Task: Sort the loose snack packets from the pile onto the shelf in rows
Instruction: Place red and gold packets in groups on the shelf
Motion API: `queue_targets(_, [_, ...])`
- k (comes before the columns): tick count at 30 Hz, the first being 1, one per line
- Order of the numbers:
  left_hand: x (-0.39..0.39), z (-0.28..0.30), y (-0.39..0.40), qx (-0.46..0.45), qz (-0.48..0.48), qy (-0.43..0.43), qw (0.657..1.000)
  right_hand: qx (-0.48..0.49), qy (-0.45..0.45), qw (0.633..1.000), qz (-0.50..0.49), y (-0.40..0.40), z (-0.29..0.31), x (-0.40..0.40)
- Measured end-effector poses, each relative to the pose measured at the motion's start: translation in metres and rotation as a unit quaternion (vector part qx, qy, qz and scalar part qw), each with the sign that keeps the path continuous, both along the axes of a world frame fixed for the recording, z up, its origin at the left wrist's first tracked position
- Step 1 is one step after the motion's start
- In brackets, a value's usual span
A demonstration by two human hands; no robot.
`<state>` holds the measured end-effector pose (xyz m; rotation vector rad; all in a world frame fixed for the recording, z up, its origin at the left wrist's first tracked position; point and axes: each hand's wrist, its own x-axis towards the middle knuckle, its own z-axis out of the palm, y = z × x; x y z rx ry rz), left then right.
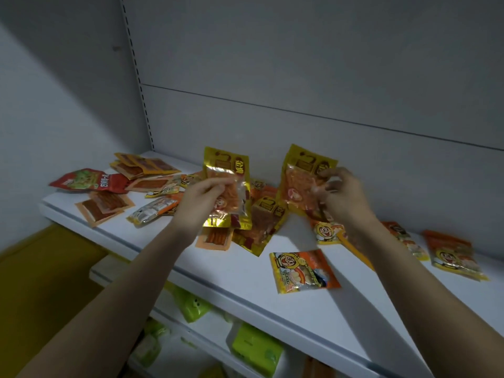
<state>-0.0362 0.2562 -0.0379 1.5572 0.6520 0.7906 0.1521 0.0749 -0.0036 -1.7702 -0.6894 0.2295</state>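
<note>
On the white shelf (272, 285) the loose packets are not yet in rows: red and brown ones lie at the left, the pile (261, 227) in the middle. The left hand (201, 203) pinches one yellow packet (227, 184) upright above the pile, and the right hand (342, 196) pinches a second yellow packet (302, 181). This looks like the picking step; next, both matching packets need a bare place on the shelf, side by side.

Both bare forearms are stretched forward and raised, a yellow foil snack packet (227, 186) being pinched upright by the left hand (203, 203) and another yellow packet (301, 181) by the right hand (341, 197).
</note>
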Motion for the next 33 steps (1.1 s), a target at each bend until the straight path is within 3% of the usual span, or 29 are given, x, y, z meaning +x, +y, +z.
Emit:
queue_targets(3, [0.007, 0.007, -0.014, -0.055, -0.068, 0.039, 0.995, -0.016, -0.028, 0.998, 0.061, 0.018, 0.01, -0.019])
queue_targets(6, [0.008, 0.004, -0.02, -0.121, -0.088, 0.009, 0.989, -0.049, -0.047, 0.991, 0.111, 0.036, 0.004, -0.036])
queue_targets(10, [-0.006, -0.008, -0.008, -0.11, -0.064, -0.007, 0.992, -0.054, -0.027, 0.991, 0.123, 0.051, -0.016, -0.04])
queue_targets(15, [-0.027, -0.021, 0.016, -0.122, 0.014, -0.013, 0.992, -0.263, -0.069, 0.961, 0.055, 0.059, -0.049, -0.016])
queue_targets(18, [-0.033, -0.026, 0.024, -0.123, 0.028, -0.026, 0.992, -0.328, -0.085, 0.939, 0.054, 0.061, -0.066, -0.019])
queue_targets(24, [-0.038, -0.034, 0.028, -0.127, 0.014, -0.024, 0.992, -0.309, -0.044, 0.95, 0.027, 0.081, -0.081, -0.03])
queue_targets(33, [-0.04, -0.048, 0.033, -0.149, -0.017, -0.021, 0.988, -0.166, 0.023, 0.985, -0.031, 0.077, -0.086, -0.033])
